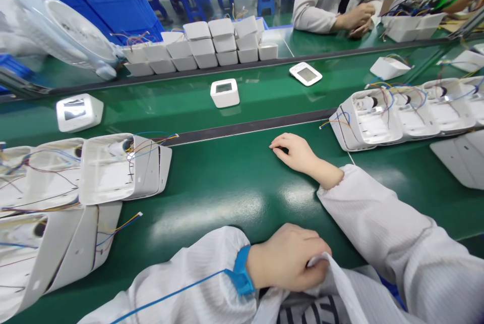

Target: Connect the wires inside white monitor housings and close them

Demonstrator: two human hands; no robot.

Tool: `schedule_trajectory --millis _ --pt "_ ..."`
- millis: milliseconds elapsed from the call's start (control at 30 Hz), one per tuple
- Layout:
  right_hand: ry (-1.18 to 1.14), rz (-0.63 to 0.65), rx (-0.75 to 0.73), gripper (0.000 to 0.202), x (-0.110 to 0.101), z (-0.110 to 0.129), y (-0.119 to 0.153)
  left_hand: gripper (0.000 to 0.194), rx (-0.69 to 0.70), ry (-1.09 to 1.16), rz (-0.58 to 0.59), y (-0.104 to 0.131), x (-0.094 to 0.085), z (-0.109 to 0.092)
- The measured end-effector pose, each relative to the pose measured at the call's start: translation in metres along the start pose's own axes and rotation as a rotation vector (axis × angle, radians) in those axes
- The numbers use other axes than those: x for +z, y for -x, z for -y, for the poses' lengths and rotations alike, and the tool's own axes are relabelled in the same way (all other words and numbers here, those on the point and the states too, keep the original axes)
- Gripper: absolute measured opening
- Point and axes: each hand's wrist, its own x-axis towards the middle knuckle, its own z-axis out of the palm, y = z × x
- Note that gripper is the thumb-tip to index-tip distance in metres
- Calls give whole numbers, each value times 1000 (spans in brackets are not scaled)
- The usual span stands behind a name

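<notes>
Fabric edge of the white striped smock, in front of the body, is gripped by the left hand, thumb and fingers closed. Right hand, fingers loosely curled and apparently unoccupied, lies over the glossy green worktop near open white plastic housings.

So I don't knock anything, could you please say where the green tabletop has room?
The tabletop is bare between the left-side housings and right hand, and, beyond the black strip, between the display units. Wired housings crowd both ends.
</notes>
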Motion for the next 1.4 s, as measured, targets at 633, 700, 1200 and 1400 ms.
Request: schedule_trajectory --millis 633,700,1200,1400 --pt "7 -2 11 14 2 -2 -1 14 9 46 -35 0 -3 -2" --pt "3 8 11 13 2 -1 -1 14 -10 49 -42 0 -3 -3" --pt "22 74 55 15 -1 0 -5 18 -68 91 35 -1 -10 -7" --pt "22 90 36 16 -3 1 -6 19 -68 101 36 0 -12 -7"
